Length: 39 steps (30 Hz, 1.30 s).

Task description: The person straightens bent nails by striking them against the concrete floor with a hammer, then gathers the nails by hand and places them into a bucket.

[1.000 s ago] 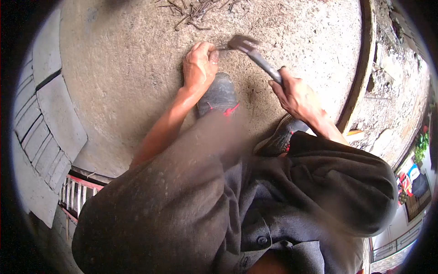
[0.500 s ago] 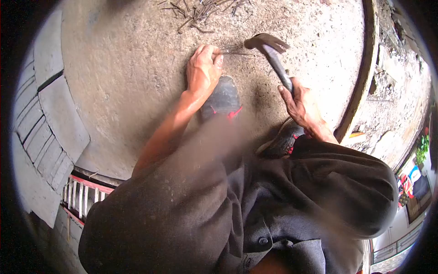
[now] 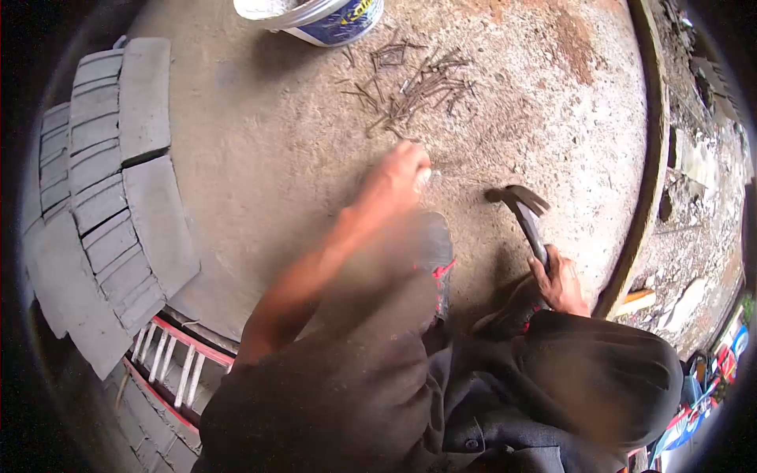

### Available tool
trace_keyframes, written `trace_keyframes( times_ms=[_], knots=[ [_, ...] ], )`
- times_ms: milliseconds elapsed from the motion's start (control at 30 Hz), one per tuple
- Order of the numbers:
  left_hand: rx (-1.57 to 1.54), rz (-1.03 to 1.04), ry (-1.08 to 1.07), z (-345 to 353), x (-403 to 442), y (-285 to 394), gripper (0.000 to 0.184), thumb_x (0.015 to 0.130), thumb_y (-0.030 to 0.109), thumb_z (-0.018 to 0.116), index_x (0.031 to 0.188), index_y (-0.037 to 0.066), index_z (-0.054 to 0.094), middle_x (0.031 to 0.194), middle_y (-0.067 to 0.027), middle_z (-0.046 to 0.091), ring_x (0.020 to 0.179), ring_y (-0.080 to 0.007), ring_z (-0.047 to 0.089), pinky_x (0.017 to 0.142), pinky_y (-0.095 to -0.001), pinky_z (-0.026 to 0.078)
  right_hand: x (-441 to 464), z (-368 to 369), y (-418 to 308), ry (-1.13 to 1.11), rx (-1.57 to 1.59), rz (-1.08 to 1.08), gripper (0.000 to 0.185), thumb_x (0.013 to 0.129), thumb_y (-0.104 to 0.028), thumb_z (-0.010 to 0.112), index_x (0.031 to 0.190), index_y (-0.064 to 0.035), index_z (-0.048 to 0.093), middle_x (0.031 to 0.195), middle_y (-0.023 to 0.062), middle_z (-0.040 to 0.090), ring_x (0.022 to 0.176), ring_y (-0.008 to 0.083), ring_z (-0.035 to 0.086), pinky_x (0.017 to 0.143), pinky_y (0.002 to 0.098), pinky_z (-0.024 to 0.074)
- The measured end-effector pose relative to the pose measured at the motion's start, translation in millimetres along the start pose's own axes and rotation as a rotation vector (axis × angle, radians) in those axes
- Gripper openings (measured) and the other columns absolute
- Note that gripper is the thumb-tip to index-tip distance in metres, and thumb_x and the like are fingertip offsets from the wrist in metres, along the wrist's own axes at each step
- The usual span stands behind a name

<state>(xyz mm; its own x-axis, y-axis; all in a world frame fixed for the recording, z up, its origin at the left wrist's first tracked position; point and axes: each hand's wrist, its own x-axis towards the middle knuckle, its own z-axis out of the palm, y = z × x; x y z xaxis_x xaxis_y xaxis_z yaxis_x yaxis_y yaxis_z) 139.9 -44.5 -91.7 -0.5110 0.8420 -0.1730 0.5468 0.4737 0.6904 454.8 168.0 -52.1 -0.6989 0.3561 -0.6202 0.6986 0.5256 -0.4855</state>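
Observation:
My right hand (image 3: 561, 282) is wrapped round the handle of a claw hammer (image 3: 530, 225). The hammer's head is raised a little above the concrete floor, its claw pointing right. My left hand (image 3: 402, 169) is low over the floor in front of my shoe (image 3: 436, 244), blurred by motion, with fingers pinched together. A thin dark line, apparently a nail (image 3: 445, 173), sticks out from its fingertips toward the hammer. Just beyond my left hand lies a loose pile of rusty, bent nails (image 3: 426, 87).
A white and blue bucket (image 3: 335, 24) stands beyond the nails. Stacked grey blocks (image 3: 102, 189) line the left side, with a red and white ladder-like frame (image 3: 177, 359) below them. On the right, a raised floor edge (image 3: 648, 165) borders rubble-strewn ground.
The view has tilted up, bringing the bucket and the whole nail pile into sight. My left hand has shifted and blurred. The hammer stays in my right hand, a bit farther from the left.

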Motion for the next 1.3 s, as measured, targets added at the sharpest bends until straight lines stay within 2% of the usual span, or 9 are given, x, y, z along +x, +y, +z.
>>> trace_keyframes(
  times_ms=[200, 400, 533, 600, 700, 833, 933, 1200, 1300],
  knots=[
    [0.133, -0.226, 0.604, -165.2, 77.4, 25.3, 0.024, 0.091, 0.022, 0.073, 0.107, 0.003, 0.072, 0.088, -0.0089, 0.072, 0.075, -0.0163, 0.063, 0.072, -0.0317, 0.053, -9.3, 13.0, -2.7, 0.025, 0.062, 0.163, 0.033, 0.096, -0.032, 0.064, 0.089, -0.0015, 0.055, 0.063, 0.0248, 0.055, 0.059, 0.0420, 0.056, 0.060, 0.0490, 0.0434],
    [0.315, -0.135, 0.824, -231.8, 139.9, -19.7, 0.036, 0.088, 0.028, 0.077, 0.109, -0.001, 0.074, 0.090, -0.0122, 0.075, 0.083, -0.0168, 0.068, 0.076, -0.0315, 0.054, -8.9, 18.6, 3.3, 0.063, 0.114, 0.152, 0.032, 0.096, -0.031, 0.065, 0.088, -0.0014, 0.055, 0.060, 0.0232, 0.053, 0.055, 0.0402, 0.052, 0.056, 0.0480, 0.0420],
    [0.201, 0.010, 0.750, -148.7, 112.2, 2.6, 0.041, 0.085, 0.010, 0.079, 0.121, -0.004, 0.064, 0.083, -0.0056, 0.065, 0.073, -0.0158, 0.061, 0.069, -0.0299, 0.054, -6.4, 21.7, 7.5, 0.088, 0.074, 0.149, 0.033, 0.096, -0.032, 0.066, 0.089, -0.0012, 0.055, 0.059, 0.0231, 0.053, 0.054, 0.0408, 0.053, 0.057, 0.0485, 0.0422],
    [0.088, -0.049, 0.716, -120.7, 104.3, -0.9, 0.046, 0.085, 0.005, 0.074, 0.127, -0.002, 0.059, 0.084, -0.0151, 0.067, 0.080, -0.0272, 0.069, 0.075, -0.0419, 0.055, -6.2, 19.8, 5.0, 0.064, 0.040, 0.196, 0.033, 0.095, -0.032, 0.066, 0.090, -0.0011, 0.055, 0.060, 0.0237, 0.054, 0.055, 0.0415, 0.054, 0.057, 0.0488, 0.0426],
    [0.300, 0.050, 0.853, -104.8, 102.4, -9.4, 0.044, 0.085, 0.005, 0.074, 0.126, -0.002, 0.059, 0.094, -0.0190, 0.067, 0.090, -0.0302, 0.067, 0.080, -0.0421, 0.054, -6.5, 16.9, 1.2, 0.068, 0.050, 0.182, 0.034, 0.095, -0.033, 0.066, 0.091, -0.0008, 0.055, 0.060, 0.0245, 0.054, 0.056, 0.0420, 0.055, 0.057, 0.0489, 0.0429],
    [0.216, -0.167, 0.476, -66.0, 108.8, -49.8, 0.033, 0.083, 0.007, 0.076, 0.112, -0.004, 0.066, 0.106, -0.0206, 0.069, 0.094, -0.0312, 0.069, 0.081, -0.0403, 0.055, -5.2, 21.7, 9.3, 0.085, 0.064, 0.161, 0.034, 0.095, -0.033, 0.067, 0.092, -0.0006, 0.055, 0.060, 0.0251, 0.054, 0.055, 0.0417, 0.055, 0.056, 0.0488, 0.0427],
    [0.233, -0.180, 0.475, -48.8, 119.3, -76.5, 0.028, 0.082, 0.007, 0.075, 0.107, -0.003, 0.067, 0.105, -0.0244, 0.068, 0.097, -0.0375, 0.066, 0.087, -0.0458, 0.052, -5.0, 19.0, 2.0, 0.088, 0.081, 0.184, 0.035, 0.095, -0.033, 0.067, 0.092, -0.0004, 0.056, 0.060, 0.0250, 0.054, 0.053, 0.0409, 0.055, 0.056, 0.0487, 0.0426],
    [0.217, -0.351, 0.491, -56.8, 126.9, -60.3, 0.044, 0.079, 0.008, 0.073, 0.120, -0.006, 0.065, 0.099, -0.0246, 0.074, 0.095, -0.0314, 0.073, 0.085, -0.0405, 0.056, -5.9, 22.0, 3.0, 0.124, 0.041, 0.164, 0.035, 0.095, -0.034, 0.068, 0.094, -0.0006, 0.057, 0.060, 0.0235, 0.056, 0.052, 0.0391, 0.052, 0.055, 0.0475, 0.0432],
    [-0.321, -0.465, 0.414, -57.9, 109.2, -49.7, 0.046, 0.084, 0.006, 0.069, 0.127, -0.008, 0.060, 0.093, -0.0154, 0.072, 0.076, -0.0187, 0.069, 0.065, -0.0303, 0.054, -6.2, 18.3, 0.8, 0.060, 0.066, 0.217, 0.035, 0.095, -0.035, 0.067, 0.096, -0.0013, 0.058, 0.062, 0.0254, 0.057, 0.057, 0.0426, 0.057, 0.058, 0.0486, 0.0451]
  ],
)
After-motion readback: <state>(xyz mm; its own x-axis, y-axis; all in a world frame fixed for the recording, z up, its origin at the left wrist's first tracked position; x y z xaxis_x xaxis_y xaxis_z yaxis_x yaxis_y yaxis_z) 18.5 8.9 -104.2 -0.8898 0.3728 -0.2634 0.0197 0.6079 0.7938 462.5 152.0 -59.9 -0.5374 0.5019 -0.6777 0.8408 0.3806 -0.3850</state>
